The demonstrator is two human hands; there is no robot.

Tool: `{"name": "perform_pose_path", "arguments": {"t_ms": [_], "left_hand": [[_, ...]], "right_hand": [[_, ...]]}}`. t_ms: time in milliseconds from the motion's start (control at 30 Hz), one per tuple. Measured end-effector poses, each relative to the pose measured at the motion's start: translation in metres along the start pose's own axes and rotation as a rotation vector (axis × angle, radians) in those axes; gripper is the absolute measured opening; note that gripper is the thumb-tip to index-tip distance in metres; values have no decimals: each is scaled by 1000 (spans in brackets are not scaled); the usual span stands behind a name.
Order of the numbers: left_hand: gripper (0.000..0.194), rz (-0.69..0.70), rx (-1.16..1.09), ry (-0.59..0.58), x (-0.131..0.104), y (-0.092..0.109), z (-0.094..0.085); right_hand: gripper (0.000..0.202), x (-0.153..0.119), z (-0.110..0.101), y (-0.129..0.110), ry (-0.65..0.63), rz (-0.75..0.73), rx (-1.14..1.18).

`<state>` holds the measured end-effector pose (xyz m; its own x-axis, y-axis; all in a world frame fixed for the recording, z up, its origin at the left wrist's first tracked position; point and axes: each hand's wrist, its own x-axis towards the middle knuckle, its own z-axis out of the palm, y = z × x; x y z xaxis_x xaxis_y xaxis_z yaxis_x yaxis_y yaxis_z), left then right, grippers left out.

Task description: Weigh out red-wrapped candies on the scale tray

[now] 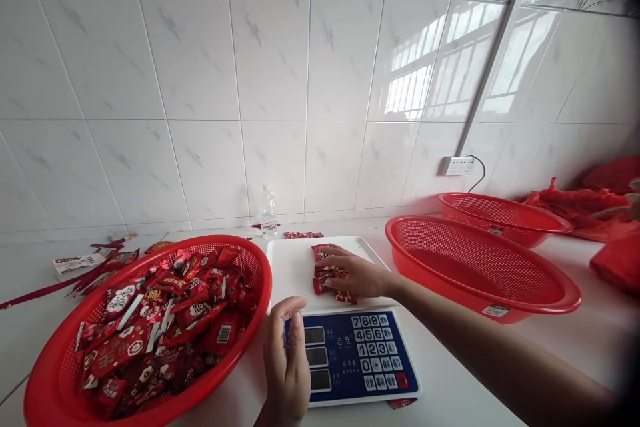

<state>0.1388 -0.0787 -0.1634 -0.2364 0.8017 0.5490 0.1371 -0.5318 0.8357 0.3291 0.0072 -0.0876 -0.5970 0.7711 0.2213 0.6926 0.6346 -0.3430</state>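
From the head view: right hand [356,275] on the red packets [325,268], fingers spread over them, on the scale's white tray [293,263]; how firm that grip is, can't tell. Left hand [287,360] half-curled by the keypad panel [357,353], nothing visible in it. Progress? Looks early: the left-side basket [265,280] is heaped with red packets, while the nearer right-side basket [440,247] sits empty, another basket [500,203] behind it.

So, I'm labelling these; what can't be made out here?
Head view throughout:
- Packets under the right hand: partly covered by it.
- Scale: left edge behind the left hand.
- Displays: readings too dark.
- Full basket: lower wrappers buried.
- Red bag: cut off by right edge.
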Motion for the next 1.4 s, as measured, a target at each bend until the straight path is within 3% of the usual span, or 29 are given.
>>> {"name": "perform_pose_path", "arguments": {"t_ms": [133, 300, 567, 767, 867, 967, 1100, 1267, 1400], "left_hand": [[33, -19, -10, 5, 0, 1, 2], [34, -32, 5, 24, 2, 3, 3], [37, -50, 14, 28, 4, 1, 2], [36, -40, 21, 2, 4, 2, 2], [37, -39, 19, 9, 5, 5, 2], [40, -60, 4, 26, 7, 7, 3], [41, -68, 11, 30, 7, 7, 3], [38, -42, 1, 37, 7, 3, 2], [36, -28, -19, 28, 6, 2, 3]], "right_hand": [[61, 14, 0, 22, -26, 141, 38], [56, 18, 1, 37, -67, 129, 40], [55, -28, -27, 43, -14, 194, -23], [51, -45, -22, 32, -31, 220, 19], [52, -45, -14, 31, 6, 192, 58], [47, -44, -12, 30, 39, 259, 59], [38, -43, -18, 31, 123, 351, 65], [30, -47, -28, 38, 288, 348, 130], [29, -51, -30, 43, 342, 336, 181]]}}
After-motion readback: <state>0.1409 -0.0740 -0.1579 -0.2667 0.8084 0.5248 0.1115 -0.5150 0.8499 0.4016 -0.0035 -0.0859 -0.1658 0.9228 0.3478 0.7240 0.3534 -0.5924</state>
